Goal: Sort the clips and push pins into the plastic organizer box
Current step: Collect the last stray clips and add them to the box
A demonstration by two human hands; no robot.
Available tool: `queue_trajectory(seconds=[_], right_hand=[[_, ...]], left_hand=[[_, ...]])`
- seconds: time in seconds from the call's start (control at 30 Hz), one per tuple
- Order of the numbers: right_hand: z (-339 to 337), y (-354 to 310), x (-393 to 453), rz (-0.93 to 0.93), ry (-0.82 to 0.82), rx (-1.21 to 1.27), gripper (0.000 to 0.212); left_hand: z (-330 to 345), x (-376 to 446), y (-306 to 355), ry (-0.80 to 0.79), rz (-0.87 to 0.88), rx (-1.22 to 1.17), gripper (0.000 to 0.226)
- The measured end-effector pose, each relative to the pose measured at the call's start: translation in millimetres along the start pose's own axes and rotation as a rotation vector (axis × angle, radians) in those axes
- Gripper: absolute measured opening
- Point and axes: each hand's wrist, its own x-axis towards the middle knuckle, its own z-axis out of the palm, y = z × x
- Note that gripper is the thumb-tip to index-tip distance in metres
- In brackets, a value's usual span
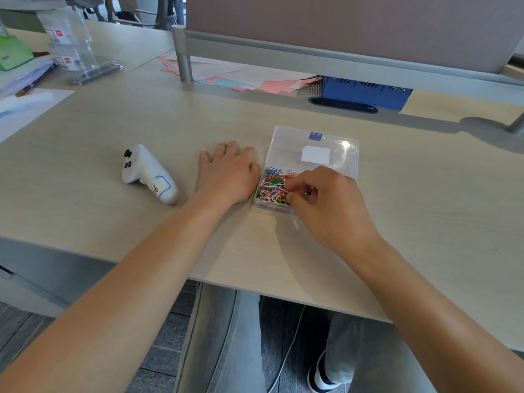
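A clear plastic organizer box (313, 150) lies open on the desk, its lid with a blue latch folded back. Its left compartment holds a heap of colored paper clips (273, 188). My right hand (329, 205) hovers over the box with fingers curled down into it, and it hides the right part of the box. Whether the fingertips pinch a clip cannot be told. My left hand (229, 174) rests flat on the desk right beside the box's left wall. No push pins are visible.
A white handheld controller (149, 174) lies left of my left hand. Pink and white papers (241, 78) and a blue basket (365, 92) sit under the partition at the back. Clear containers (73, 46) and papers stand far left. The desk's front edge is near my forearms.
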Motion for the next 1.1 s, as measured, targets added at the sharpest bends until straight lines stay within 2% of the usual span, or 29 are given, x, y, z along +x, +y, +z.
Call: queue_trajectory(seconds=[0.07,0.23,0.33,0.43,0.63,0.73,0.83,0.93,1.1], right_hand=[[2.6,0.4,-2.9,-0.075,-0.002,-0.057,0.018],[1.7,1.3,-2.0,-0.126,-0.011,-0.147,0.022],[4.0,-2.8,2.9,-0.199,0.013,-0.125,0.023],[12.7,-8.3,6.2,-0.303,-0.035,-0.115,0.026],[17.4,-6.1,1.8,-0.359,-0.054,-0.178,0.029],[11.5,-2.9,3.0,-0.328,-0.018,-0.096,0.028],[0.6,5.2,13.2,-0.197,0.049,-0.052,0.027],[-8.0,11.8,23.1,-0.107,-0.005,-0.102,0.028],[-8.7,8.8,27.7,-0.186,-0.104,-0.152,0.039]], left_hand=[[0.8,0.7,0.0,0.004,-0.001,0.006,0.042],[1.8,1.3,-1.1,0.008,0.003,0.008,0.039],[1.7,1.5,-1.4,0.009,-0.001,0.004,0.039],[0.8,0.1,-1.2,0.005,-0.005,0.003,0.042],[-0.2,-1.3,0.3,0.004,-0.005,-0.005,0.044],[-1.0,-1.0,0.6,-0.002,-0.006,-0.003,0.042],[-2.1,-2.1,0.8,-0.002,-0.008,0.003,0.046],[-3.4,-3.0,1.3,-0.009,-0.007,0.002,0.048],[-4.2,-3.9,1.9,-0.003,-0.004,0.002,0.047]])
